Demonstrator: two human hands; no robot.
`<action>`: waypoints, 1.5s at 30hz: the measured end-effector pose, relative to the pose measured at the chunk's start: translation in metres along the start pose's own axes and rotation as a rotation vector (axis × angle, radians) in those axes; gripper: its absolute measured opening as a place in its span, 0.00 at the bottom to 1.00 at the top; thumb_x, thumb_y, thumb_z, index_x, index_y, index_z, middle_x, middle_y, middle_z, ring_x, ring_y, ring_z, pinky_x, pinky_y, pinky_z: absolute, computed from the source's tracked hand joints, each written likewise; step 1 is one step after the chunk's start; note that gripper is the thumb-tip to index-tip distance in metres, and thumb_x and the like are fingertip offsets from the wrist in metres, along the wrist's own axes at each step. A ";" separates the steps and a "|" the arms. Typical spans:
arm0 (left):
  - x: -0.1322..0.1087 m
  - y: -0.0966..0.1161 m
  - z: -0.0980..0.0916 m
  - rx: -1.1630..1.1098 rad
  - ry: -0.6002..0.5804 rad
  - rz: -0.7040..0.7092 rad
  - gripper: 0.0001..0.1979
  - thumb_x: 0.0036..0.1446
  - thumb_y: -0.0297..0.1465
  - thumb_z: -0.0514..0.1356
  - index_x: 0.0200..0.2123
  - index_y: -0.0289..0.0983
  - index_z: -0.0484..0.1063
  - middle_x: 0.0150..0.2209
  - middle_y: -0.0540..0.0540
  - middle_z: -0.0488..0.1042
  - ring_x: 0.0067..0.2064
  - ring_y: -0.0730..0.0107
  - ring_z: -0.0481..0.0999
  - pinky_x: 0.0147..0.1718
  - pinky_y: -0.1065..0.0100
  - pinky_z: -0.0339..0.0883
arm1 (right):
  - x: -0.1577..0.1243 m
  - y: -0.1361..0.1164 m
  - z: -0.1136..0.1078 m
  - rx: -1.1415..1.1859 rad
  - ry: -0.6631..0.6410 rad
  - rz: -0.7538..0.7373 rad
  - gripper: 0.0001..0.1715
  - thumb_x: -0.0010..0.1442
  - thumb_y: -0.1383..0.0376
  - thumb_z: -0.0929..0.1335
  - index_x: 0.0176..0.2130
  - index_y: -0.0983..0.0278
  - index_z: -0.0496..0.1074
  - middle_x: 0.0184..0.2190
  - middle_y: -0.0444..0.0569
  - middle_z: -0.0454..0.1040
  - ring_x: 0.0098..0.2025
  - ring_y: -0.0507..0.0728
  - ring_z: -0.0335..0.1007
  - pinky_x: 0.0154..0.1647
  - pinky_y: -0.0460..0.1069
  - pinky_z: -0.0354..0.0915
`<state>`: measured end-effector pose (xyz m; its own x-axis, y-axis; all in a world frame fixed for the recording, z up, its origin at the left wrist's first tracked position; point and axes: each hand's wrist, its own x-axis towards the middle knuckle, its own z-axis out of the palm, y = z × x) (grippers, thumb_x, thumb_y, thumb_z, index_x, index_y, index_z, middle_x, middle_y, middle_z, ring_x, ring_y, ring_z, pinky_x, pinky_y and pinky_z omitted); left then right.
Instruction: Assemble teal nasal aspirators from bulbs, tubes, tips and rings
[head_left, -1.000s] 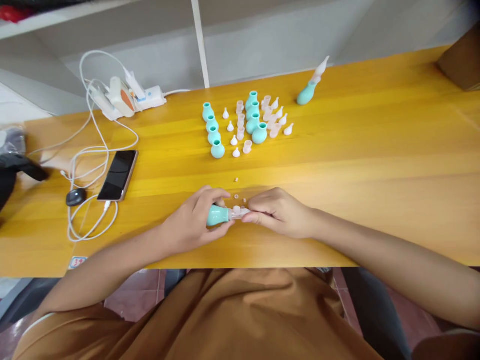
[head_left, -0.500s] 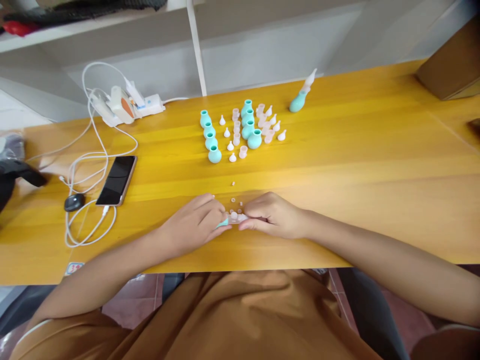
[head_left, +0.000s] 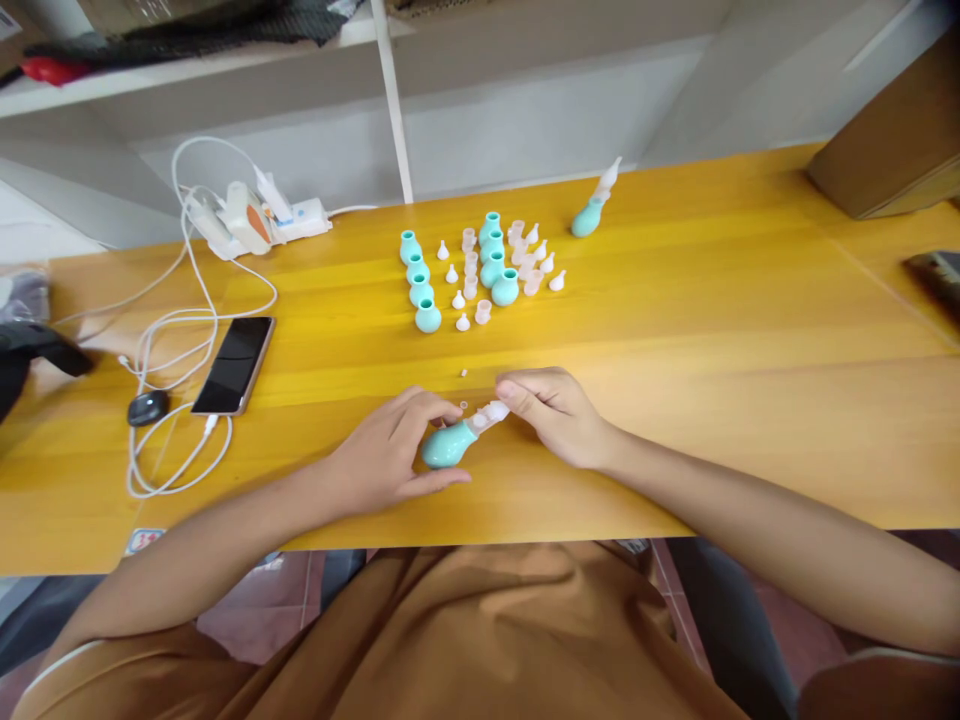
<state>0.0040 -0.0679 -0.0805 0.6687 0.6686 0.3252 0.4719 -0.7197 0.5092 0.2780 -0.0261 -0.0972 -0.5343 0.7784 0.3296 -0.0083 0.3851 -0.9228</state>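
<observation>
A glossy yellow-brown wooden table [head_left: 712,400] spans the view, its far edge against a grey-white wall [head_left: 540,130]. A white shelf [head_left: 225,66] runs above at left, meeting a thin white post [head_left: 393,110]. Below lie reddish floor tiles [head_left: 289,600]; the dark shape [head_left: 727,620] at lower right may be a chair. Soft light pales the table's right half.

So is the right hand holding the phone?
No, the right hand pinches a white tip, and the phone lies on the table.
</observation>
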 end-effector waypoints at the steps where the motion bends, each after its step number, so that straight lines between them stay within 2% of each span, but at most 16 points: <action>1: 0.000 0.000 0.000 -0.005 0.002 -0.010 0.27 0.72 0.49 0.67 0.62 0.39 0.66 0.51 0.38 0.81 0.50 0.55 0.83 0.48 0.53 0.81 | 0.000 0.000 0.001 0.019 0.001 0.017 0.33 0.81 0.47 0.66 0.32 0.66 0.80 0.24 0.42 0.68 0.25 0.48 0.57 0.31 0.45 0.58; 4: 0.000 -0.002 -0.001 -0.028 -0.017 -0.035 0.27 0.73 0.49 0.66 0.63 0.39 0.65 0.53 0.38 0.80 0.50 0.55 0.83 0.49 0.53 0.81 | 0.000 0.003 0.005 0.090 0.035 0.073 0.35 0.79 0.44 0.68 0.30 0.66 0.77 0.21 0.39 0.59 0.24 0.48 0.51 0.29 0.45 0.55; 6: 0.000 -0.003 -0.002 -0.040 -0.023 -0.043 0.26 0.74 0.48 0.65 0.63 0.39 0.65 0.54 0.37 0.80 0.51 0.55 0.83 0.50 0.52 0.81 | 0.000 0.005 0.005 0.141 0.124 0.138 0.37 0.76 0.40 0.69 0.27 0.65 0.72 0.20 0.38 0.54 0.23 0.48 0.48 0.25 0.46 0.51; 9: 0.001 -0.005 -0.003 -0.028 0.025 -0.033 0.22 0.77 0.44 0.61 0.64 0.39 0.63 0.55 0.36 0.79 0.52 0.55 0.82 0.50 0.53 0.81 | 0.005 -0.004 -0.014 0.159 0.277 0.199 0.39 0.72 0.37 0.71 0.26 0.63 0.68 0.19 0.39 0.52 0.22 0.48 0.44 0.22 0.47 0.44; 12: 0.002 -0.007 -0.004 -0.002 0.071 -0.025 0.19 0.79 0.40 0.57 0.65 0.39 0.62 0.54 0.37 0.79 0.50 0.57 0.81 0.50 0.54 0.80 | 0.020 -0.031 -0.062 -0.083 0.335 0.182 0.37 0.72 0.39 0.72 0.26 0.64 0.71 0.18 0.39 0.54 0.21 0.47 0.44 0.22 0.48 0.41; 15: 0.003 -0.008 -0.004 0.015 0.075 -0.035 0.18 0.79 0.39 0.55 0.64 0.38 0.62 0.52 0.38 0.79 0.49 0.58 0.81 0.50 0.55 0.79 | 0.046 -0.058 -0.125 -0.662 0.448 0.149 0.36 0.76 0.51 0.72 0.23 0.70 0.71 0.17 0.37 0.55 0.23 0.42 0.44 0.29 0.50 0.42; 17: 0.004 -0.009 -0.004 0.030 0.044 -0.044 0.17 0.80 0.39 0.55 0.64 0.38 0.62 0.52 0.38 0.80 0.49 0.58 0.82 0.50 0.55 0.79 | 0.066 -0.064 -0.165 -0.998 0.525 0.163 0.36 0.77 0.56 0.70 0.21 0.76 0.72 0.16 0.41 0.65 0.25 0.40 0.44 0.33 0.54 0.43; 18: 0.005 -0.009 -0.003 0.038 0.018 -0.046 0.17 0.80 0.39 0.55 0.63 0.37 0.63 0.52 0.38 0.80 0.50 0.58 0.82 0.50 0.55 0.78 | 0.076 -0.063 -0.183 -1.140 0.538 0.230 0.38 0.75 0.56 0.71 0.21 0.79 0.72 0.18 0.46 0.72 0.26 0.39 0.47 0.35 0.56 0.43; 20: 0.006 -0.010 -0.003 0.055 -0.039 -0.039 0.16 0.80 0.40 0.55 0.62 0.37 0.65 0.52 0.38 0.81 0.50 0.57 0.83 0.50 0.55 0.78 | 0.095 -0.053 -0.215 -1.381 0.557 0.330 0.46 0.74 0.49 0.67 0.18 0.82 0.69 0.30 0.63 0.82 0.33 0.40 0.65 0.37 0.60 0.43; 22: 0.006 -0.011 -0.002 0.066 -0.078 -0.022 0.16 0.80 0.40 0.55 0.61 0.36 0.67 0.51 0.38 0.82 0.50 0.56 0.83 0.50 0.55 0.77 | 0.113 -0.037 -0.240 -1.525 0.493 0.445 0.52 0.71 0.44 0.59 0.13 0.82 0.61 0.42 0.75 0.82 0.48 0.49 0.77 0.39 0.63 0.45; 24: 0.006 -0.013 -0.002 0.070 -0.087 -0.003 0.16 0.80 0.41 0.55 0.59 0.36 0.68 0.49 0.38 0.82 0.49 0.55 0.83 0.49 0.56 0.77 | 0.128 -0.020 -0.260 -1.585 0.424 0.555 0.52 0.69 0.43 0.56 0.10 0.80 0.56 0.49 0.80 0.80 0.58 0.57 0.77 0.40 0.65 0.47; 26: 0.006 -0.014 -0.002 0.080 -0.081 0.010 0.16 0.80 0.41 0.55 0.60 0.36 0.68 0.49 0.38 0.82 0.49 0.55 0.83 0.49 0.56 0.76 | 0.142 -0.006 -0.276 -1.592 0.372 0.632 0.52 0.66 0.42 0.55 0.09 0.79 0.54 0.53 0.80 0.78 0.61 0.59 0.74 0.41 0.66 0.48; 34: 0.007 -0.014 -0.005 0.144 -0.060 0.059 0.16 0.82 0.40 0.52 0.61 0.35 0.66 0.50 0.38 0.82 0.48 0.56 0.83 0.47 0.59 0.76 | 0.170 0.025 -0.300 -1.575 0.318 0.740 0.51 0.67 0.43 0.58 0.11 0.80 0.64 0.59 0.77 0.77 0.66 0.58 0.73 0.40 0.61 0.49; 39: 0.007 -0.015 -0.004 0.185 -0.017 0.106 0.18 0.82 0.41 0.51 0.62 0.33 0.66 0.50 0.35 0.83 0.47 0.56 0.83 0.47 0.58 0.76 | 0.181 0.037 -0.304 -1.698 0.347 0.768 0.40 0.75 0.54 0.68 0.19 0.76 0.74 0.59 0.69 0.81 0.62 0.55 0.78 0.38 0.56 0.48; 43: 0.006 -0.014 -0.005 0.188 -0.009 0.120 0.17 0.82 0.40 0.53 0.60 0.32 0.67 0.50 0.35 0.83 0.47 0.55 0.83 0.46 0.59 0.76 | 0.190 0.039 -0.305 -1.649 0.291 0.908 0.47 0.71 0.44 0.65 0.16 0.77 0.72 0.63 0.67 0.79 0.66 0.58 0.75 0.37 0.58 0.49; 45: 0.006 -0.013 -0.005 0.183 -0.004 0.130 0.17 0.82 0.39 0.53 0.60 0.32 0.66 0.50 0.35 0.83 0.47 0.56 0.83 0.46 0.59 0.76 | 0.189 0.038 -0.301 -1.636 0.261 0.832 0.51 0.68 0.38 0.62 0.16 0.78 0.73 0.61 0.66 0.80 0.63 0.59 0.77 0.36 0.60 0.49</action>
<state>-0.0005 -0.0536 -0.0814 0.7329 0.5675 0.3751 0.4779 -0.8220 0.3099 0.4316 0.2847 -0.0100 0.1571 0.9811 0.1131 0.9652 -0.1768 0.1926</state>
